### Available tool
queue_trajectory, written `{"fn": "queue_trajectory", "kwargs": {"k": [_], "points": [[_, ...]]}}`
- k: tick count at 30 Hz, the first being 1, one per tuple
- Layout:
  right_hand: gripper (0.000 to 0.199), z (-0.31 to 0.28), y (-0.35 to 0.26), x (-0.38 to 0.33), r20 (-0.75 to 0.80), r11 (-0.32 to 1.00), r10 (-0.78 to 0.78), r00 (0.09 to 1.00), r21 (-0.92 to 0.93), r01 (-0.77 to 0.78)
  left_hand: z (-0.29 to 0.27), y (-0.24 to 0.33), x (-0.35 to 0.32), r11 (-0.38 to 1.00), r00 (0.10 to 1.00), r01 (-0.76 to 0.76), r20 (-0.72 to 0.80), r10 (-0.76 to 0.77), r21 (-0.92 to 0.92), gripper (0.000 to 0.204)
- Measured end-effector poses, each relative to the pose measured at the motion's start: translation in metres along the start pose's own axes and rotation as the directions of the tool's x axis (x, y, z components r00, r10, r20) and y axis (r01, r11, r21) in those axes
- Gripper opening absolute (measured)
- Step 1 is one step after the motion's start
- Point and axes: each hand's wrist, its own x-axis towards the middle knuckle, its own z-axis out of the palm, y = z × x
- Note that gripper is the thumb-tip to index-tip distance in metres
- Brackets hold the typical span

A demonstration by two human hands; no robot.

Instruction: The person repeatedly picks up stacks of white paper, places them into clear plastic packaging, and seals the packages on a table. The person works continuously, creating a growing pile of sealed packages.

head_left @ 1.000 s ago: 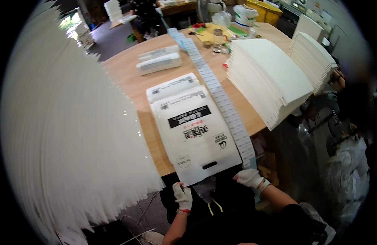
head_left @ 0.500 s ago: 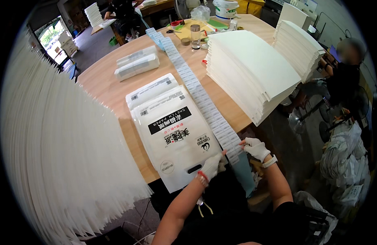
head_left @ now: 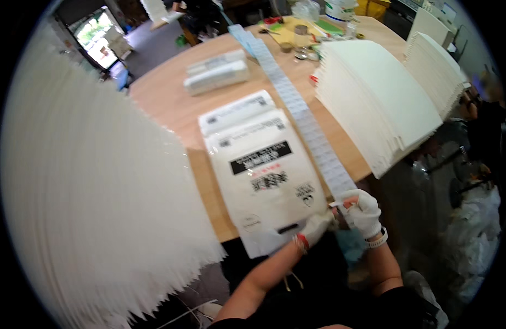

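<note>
A clear plastic pack of white drawing paper (head_left: 272,200) with black printing and a handle slot lies at the table's near edge. My left hand (head_left: 317,226), in a white fingerless glove, rests on its lower right corner; the fingertips are blurred at the strip's edge. A long strip of small printed sticker labels (head_left: 307,123) runs beside the pack from the far side toward me. Over the strip's near end, my right hand (head_left: 364,214), gloved likewise, is closed with thumb and forefinger pinched on what looks like a small white label (head_left: 335,204).
A tall fanned stack of white paper (head_left: 99,192) fills the left. More paper stacks (head_left: 379,88) stand at the right. Wrapped bundles (head_left: 217,77), scissors and a glass jar (head_left: 301,37) sit farther back. One person works at the far left, another at the right.
My right hand has moved left and closed in a pinch near the left hand at the strip's near end. The whole view has shifted, so the table's things appear farther right.
</note>
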Motion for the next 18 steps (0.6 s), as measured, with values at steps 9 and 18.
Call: {"fn": "queue_trajectory", "kwargs": {"k": [9,18], "points": [[0.018,0.222,0.049,0.196,0.206,0.949,0.313,0.927,-0.101,-0.299,-0.108,-0.032,-0.164,0.895,0.542,-0.257,-0.712,0.446,0.365,0.019],[0.016,0.305,0.067,0.258,0.190,0.923,0.273,0.943,-0.329,-0.201,-0.133,-0.116,-0.178,0.988,0.549,-0.121,-0.823,0.145,0.093,0.044]]}}
